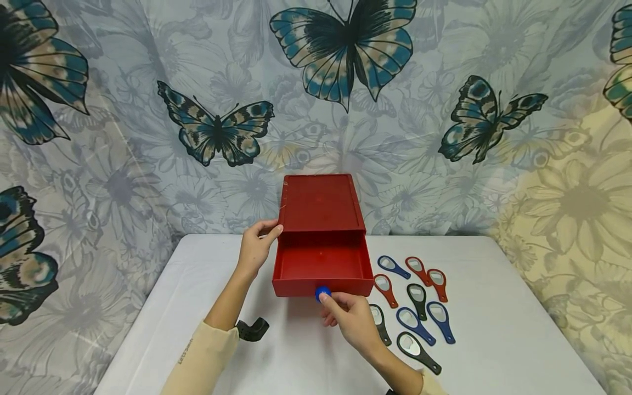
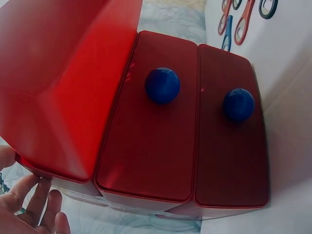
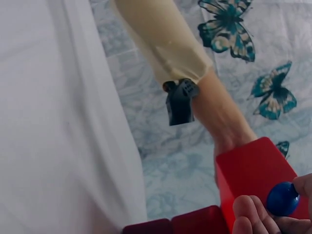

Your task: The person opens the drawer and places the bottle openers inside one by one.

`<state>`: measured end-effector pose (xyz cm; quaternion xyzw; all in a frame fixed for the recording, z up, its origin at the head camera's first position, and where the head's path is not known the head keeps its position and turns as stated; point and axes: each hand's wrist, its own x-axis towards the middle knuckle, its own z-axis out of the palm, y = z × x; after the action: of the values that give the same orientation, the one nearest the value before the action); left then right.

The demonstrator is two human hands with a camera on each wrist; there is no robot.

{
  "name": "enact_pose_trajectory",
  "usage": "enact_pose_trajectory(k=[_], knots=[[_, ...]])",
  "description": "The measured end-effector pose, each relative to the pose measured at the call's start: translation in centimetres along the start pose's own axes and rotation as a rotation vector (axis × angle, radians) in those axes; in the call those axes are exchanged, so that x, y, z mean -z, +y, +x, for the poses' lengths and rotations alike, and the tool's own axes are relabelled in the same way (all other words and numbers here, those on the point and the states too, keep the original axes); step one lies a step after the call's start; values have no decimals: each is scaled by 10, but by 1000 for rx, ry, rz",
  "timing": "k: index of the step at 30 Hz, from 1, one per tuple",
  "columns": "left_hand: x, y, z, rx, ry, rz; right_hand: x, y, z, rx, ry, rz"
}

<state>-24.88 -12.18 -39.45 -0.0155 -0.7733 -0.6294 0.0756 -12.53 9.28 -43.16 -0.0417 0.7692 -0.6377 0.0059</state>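
Note:
A red drawer cabinet (image 1: pixel 321 203) stands at the middle of the white table, its top drawer (image 1: pixel 296 287) pulled out and the bare red bottom showing. My right hand (image 1: pixel 353 321) pinches the blue knob (image 3: pixel 282 199) on that drawer's front between thumb and fingers. On the cabinet's left side rests my left hand (image 1: pixel 255 247), its thumb near the front edge and its fingers against the side wall. Below the pulled-out drawer, the left wrist view shows a middle drawer (image 2: pixel 151 141) and a bottom drawer (image 2: pixel 229 161), both closed, each with a round blue knob.
Several magnifying glasses with blue, red and black frames lie right of the cabinet, among them a black one (image 1: pixel 429 359) near the front and a blue one (image 1: pixel 402 270) farther back. Behind the table (image 1: pixel 503 329) hangs a butterfly-patterned cloth (image 1: pixel 395 181).

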Motion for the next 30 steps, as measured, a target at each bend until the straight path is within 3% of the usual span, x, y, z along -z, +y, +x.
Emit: enact_pose_trajectory(k=[14, 17, 24, 30], knots=[[0, -8, 3, -17, 2, -11, 1, 2, -6, 20, 5, -20], [-1, -8, 2, -20, 3, -14, 8, 0, -7, -6, -33, -58], [-1, -8, 2, -13, -1, -14, 65, -19, -11, -43, -379, -301], [-1, -9, 3, -28, 8, -20, 130, -18, -5, 114, -520, -250]])
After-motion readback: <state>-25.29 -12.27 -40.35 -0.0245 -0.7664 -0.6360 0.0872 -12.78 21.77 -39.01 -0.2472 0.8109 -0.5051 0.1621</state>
